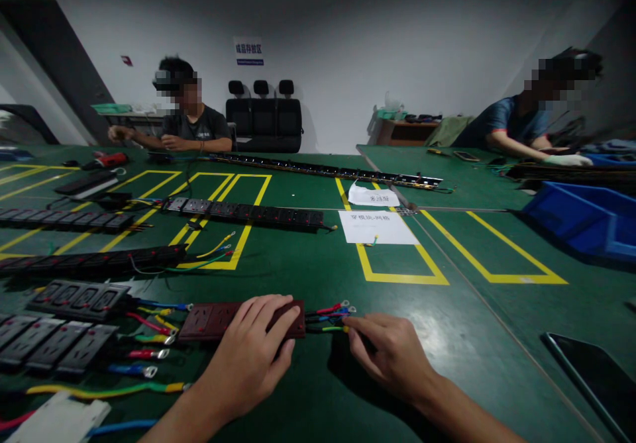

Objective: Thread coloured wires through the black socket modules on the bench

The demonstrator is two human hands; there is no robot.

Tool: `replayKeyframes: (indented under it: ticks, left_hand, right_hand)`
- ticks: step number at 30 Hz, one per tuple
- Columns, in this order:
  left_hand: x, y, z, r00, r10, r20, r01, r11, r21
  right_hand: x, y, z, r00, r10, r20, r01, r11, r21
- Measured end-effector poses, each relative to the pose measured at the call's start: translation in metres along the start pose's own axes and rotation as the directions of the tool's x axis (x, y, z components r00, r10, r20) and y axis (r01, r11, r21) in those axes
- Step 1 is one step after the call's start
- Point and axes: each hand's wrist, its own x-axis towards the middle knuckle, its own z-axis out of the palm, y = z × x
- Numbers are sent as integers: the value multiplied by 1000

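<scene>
My left hand [261,344] lies over a dark red socket strip [199,324], its fingers across the top and its thumb at the near edge, gripping it. Several wires with ring terminals come out of the strip's right end, among them a red wire [325,310] and blue ones. My right hand [385,350] is closed in a pinch at the tip of a yellow-green wire [334,329] from that same end. Its fingertips partly hide the terminal. Close to the strip's left end lie the ring-terminal wires of a black socket strip [82,299].
More black socket strips [54,347] fill the left side. A longer strip [248,212] lies mid-table beside a paper sheet [377,228]. A blue bin [581,221] and a phone [591,383] are at right. Two people sit across the green table [472,337].
</scene>
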Motion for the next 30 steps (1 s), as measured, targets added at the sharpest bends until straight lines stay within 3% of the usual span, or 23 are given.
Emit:
replayKeyframes:
  ticks: [12,25,30]
  left_hand:
    - [1,1,-2,1000,9,9,-9,1000,-2]
    - [0,0,1,1000,-2,25,2,1000,-1]
    - [-1,0,1,1000,1,9,-1,1000,-4]
  right_hand:
    - [1,0,1,992,-94,-86,87,993,-74]
    - [0,0,2,998,-36,-60,34,998,-43]
    - [-1,1,3,1000,19,22,-18,999,-46]
